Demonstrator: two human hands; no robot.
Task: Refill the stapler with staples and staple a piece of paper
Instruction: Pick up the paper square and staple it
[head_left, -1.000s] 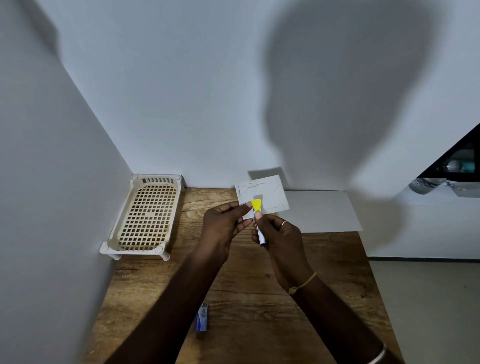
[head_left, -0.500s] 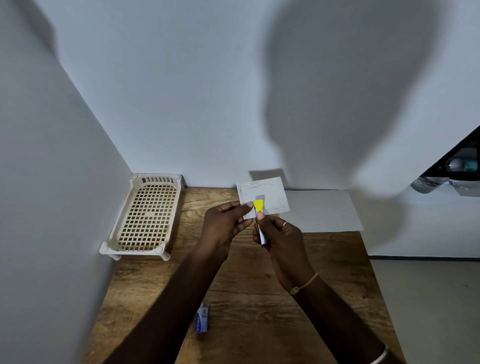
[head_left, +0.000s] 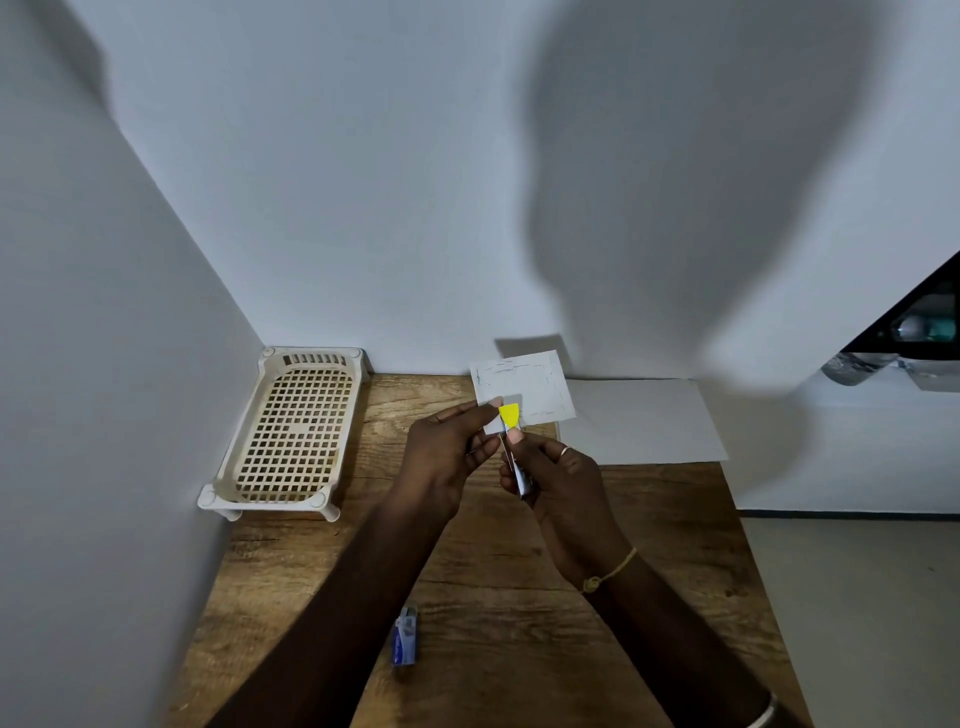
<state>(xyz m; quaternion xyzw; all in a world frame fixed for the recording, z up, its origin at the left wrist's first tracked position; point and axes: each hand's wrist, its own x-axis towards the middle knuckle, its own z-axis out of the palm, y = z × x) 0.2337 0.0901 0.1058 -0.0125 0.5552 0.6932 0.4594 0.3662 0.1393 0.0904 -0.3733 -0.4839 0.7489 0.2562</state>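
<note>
A slim silver stapler with a yellow nose sits at the lower edge of a small white paper slip, both held up to the right of the cream plastic lattice basket.

The left hand pinches the slip's lower corner between thumb and fingertips. The right hand curls its fingers round the stapler's body, thumb up by the nose (whether the slip is already between the jaws I cannot tell). The slip looks light and floppy, so it is best pinched close beside the stapling spot. The stapler looks small, stiff and smooth, and would likely twist unless gripped mid-body. A small blue staple box lies on the wooden table, nearer the person than the basket.
</note>
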